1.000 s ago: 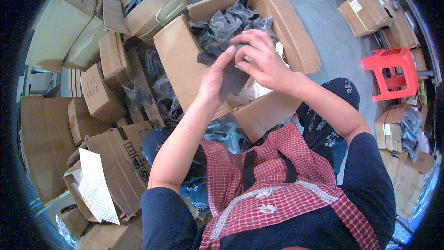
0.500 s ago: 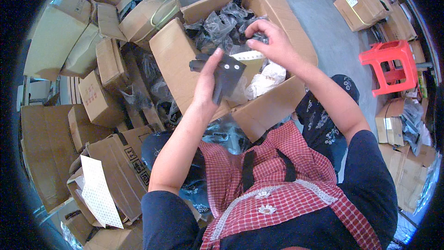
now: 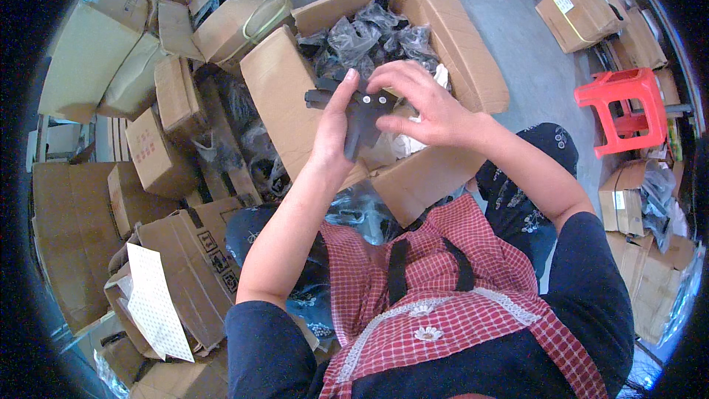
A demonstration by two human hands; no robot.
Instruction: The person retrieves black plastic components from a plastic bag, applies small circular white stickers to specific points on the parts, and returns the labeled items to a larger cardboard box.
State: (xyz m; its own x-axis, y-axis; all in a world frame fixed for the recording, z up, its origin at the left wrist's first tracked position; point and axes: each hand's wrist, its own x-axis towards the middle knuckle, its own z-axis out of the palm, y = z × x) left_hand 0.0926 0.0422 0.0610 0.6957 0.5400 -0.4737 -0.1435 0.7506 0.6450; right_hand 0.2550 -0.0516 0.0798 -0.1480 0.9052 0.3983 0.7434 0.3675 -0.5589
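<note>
My left hand [image 3: 336, 127] is closed around several black flat parts held together above the open carton, its thumb lying along the top. Two small white round dots show on the dark face of the black parts [image 3: 365, 120]. Close to their right side is my right hand [image 3: 432, 107], its thumb and curled fingers apart, with nothing visible between them. Whether its fingertips touch the black parts I cannot tell. Beneath both hands stands the open cardboard carton [image 3: 473, 55], holding dark items in clear plastic bags [image 3: 354, 41] and a crumpled white wrapping [image 3: 406, 146], partly hidden by my right hand.
Cardboard boxes [image 3: 173, 151] crowd the left side. A white sheet with rows of dots [image 3: 156, 303] rests on a carton at lower left. To the right stand a red plastic stool [image 3: 624, 107] and a strapped carton [image 3: 580, 11]. Grey floor [image 3: 509, 37] shows behind the open carton.
My right hand has moved left and nearer, from over a white dotted strip in the carton to beside the black parts. Its fingers have spread. My left hand keeps its hold.
</note>
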